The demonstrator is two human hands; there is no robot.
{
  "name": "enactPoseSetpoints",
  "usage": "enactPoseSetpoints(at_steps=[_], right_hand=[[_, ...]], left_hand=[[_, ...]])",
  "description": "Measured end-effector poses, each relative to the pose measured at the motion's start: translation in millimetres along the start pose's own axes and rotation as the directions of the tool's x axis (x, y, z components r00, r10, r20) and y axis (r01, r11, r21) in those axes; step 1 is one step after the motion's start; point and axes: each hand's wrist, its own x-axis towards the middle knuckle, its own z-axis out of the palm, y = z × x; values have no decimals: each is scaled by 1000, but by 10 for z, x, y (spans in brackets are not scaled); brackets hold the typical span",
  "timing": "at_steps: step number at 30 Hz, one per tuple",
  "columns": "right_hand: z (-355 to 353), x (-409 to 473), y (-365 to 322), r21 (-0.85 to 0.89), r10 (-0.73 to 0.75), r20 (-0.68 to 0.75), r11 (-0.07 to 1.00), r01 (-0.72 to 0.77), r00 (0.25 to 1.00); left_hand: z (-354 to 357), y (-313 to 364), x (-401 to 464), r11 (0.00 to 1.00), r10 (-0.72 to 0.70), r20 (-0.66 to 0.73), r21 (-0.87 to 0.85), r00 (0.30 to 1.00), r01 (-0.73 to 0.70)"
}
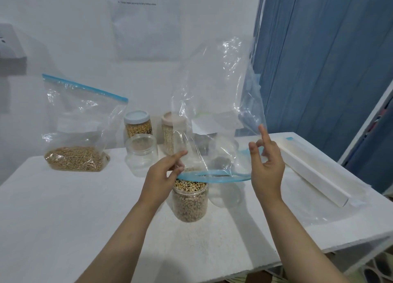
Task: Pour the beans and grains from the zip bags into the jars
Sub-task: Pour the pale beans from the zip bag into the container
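Observation:
An empty clear zip bag (pixel 212 104) with a blue zip rim hangs upside down, its open mouth just above an open jar (pixel 190 200) full of black-eyed beans. My left hand (pixel 163 176) pinches the bag's left side near the rim. At the rim's right end, my right hand (pixel 265 168) holds the bag with thumb and fingers, index finger pointing up. A second zip bag (pixel 78 134) holding brown grains stands at the left, zipped. An empty open jar (pixel 141 155) sits behind my left hand.
Two lidded, filled jars, one with a blue lid (pixel 138 123) and one with a beige lid (pixel 172 132), stand at the back. Another clear jar (pixel 226 189) sits under the bag's right side. A long white box (pixel 314 172) and a flat empty bag (pixel 331 210) lie at the right on the white table (pixel 63 229).

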Motion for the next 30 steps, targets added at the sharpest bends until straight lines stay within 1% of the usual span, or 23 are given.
enactPoseSetpoints(at_steps=[2, 5, 7, 10, 14, 18, 21, 24, 30], right_hand=[[-24, 33, 0, -16, -14, 3, 1000, 14, 1000], [-39, 64, 34, -6, -64, 30, 998, 64, 997], [-43, 83, 79, 25, -96, 19, 995, 96, 995], [-45, 116, 122, 29, -102, 6, 994, 102, 995], [-34, 129, 102, 31, -108, -4, 994, 108, 994], [-34, 131, 89, 50, -98, 2, 994, 98, 995], [-42, 125, 78, 55, -97, 6, 994, 96, 995], [-49, 102, 58, 56, -92, 4, 994, 91, 996], [-28, 33, 39, 47, -88, 12, 995, 87, 996]], left_hand=[[7, -32, -2, 999, 27, -5, 31, 1000, -27], [-11, -49, 8, 999, 24, 13, 42, 1000, -25], [-33, -42, 12, 999, 10, 46, 39, 999, -12], [-63, -39, 8, 998, 5, 117, 66, 993, -13], [-95, -33, -5, 997, 6, 154, 80, 988, -18], [-79, -5, 5, 995, 16, 124, 93, 992, -28], [-57, -5, -2, 998, -20, 78, 54, 997, 16], [-41, 11, -13, 999, -21, 49, 34, 999, 20], [-14, 15, -20, 997, -34, 23, 72, 999, 32]])
